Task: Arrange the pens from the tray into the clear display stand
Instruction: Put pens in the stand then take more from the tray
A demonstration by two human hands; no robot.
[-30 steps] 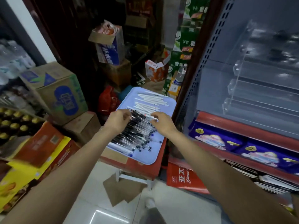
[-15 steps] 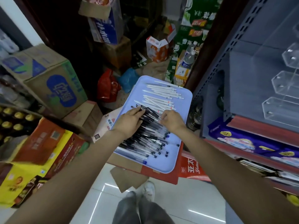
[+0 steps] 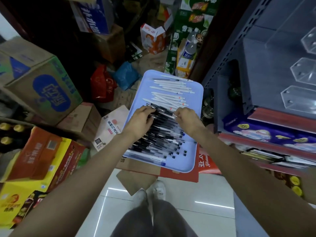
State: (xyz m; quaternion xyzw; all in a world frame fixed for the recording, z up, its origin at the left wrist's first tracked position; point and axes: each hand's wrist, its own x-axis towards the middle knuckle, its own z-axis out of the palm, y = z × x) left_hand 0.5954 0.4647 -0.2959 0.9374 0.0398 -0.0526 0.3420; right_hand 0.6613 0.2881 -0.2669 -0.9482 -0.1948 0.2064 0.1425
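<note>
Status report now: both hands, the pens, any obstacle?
Left hand and right hand both gripping black pens on blue tray. Clear display stand empty as far as visible. No obstacle seen.

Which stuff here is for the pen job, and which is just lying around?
For the job: tray, black pens, white pens, clear display stand, left hand, right hand.

Lying about: green cardboard box, red bag, orange carton.

cardboard boxes [image 3: 42, 86], red bag [image 3: 100, 84], shelf [image 3: 266, 137].
</note>
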